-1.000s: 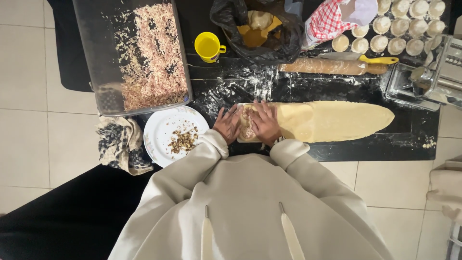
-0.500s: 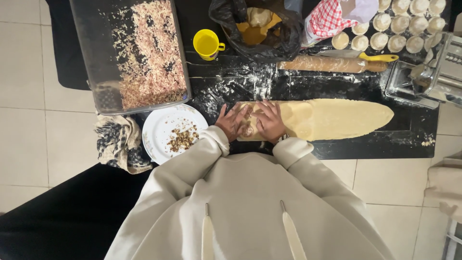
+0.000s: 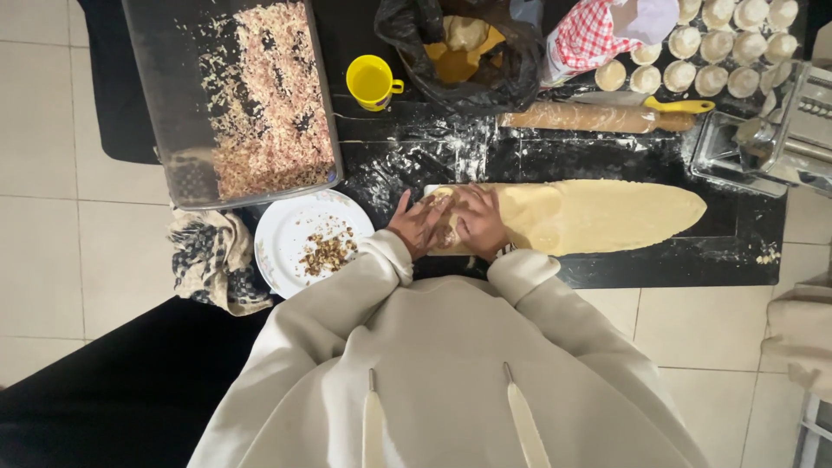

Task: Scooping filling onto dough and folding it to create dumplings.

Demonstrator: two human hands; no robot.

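Dough sheet point(image 3: 598, 215) end — both hands point(image 3: 451, 224) pressing.

Smooth matt dough sheet point(image 3: 598, 215), glossy plastic cup point(image 3: 371, 82)

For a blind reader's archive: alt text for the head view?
Both hands, left hand and right hand, press on one end of a long rolled dough sheet on a floured black surface; a white plate with chopped nuts lies alongside.

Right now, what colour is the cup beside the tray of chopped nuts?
Bright yellow; the cup shows best in the head view.
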